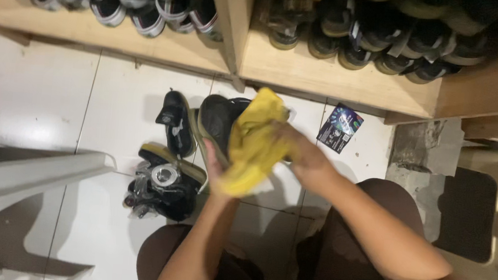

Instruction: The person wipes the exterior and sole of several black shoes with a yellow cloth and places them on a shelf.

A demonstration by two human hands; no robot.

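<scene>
Left hand clasps the black shoe from below, sole turned outward to steady it over the tiled floor, while the right hand clenches a yellow cloth against its side, another shoe lying just beside.

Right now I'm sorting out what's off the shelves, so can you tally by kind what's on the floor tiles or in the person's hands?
Black shoes: 3, one held in the left hand, one on the tiles, one by the tin
Yellow cloth: 1, in the right hand
Round tin: 1
Dark packet: 1
Total: 6
</scene>
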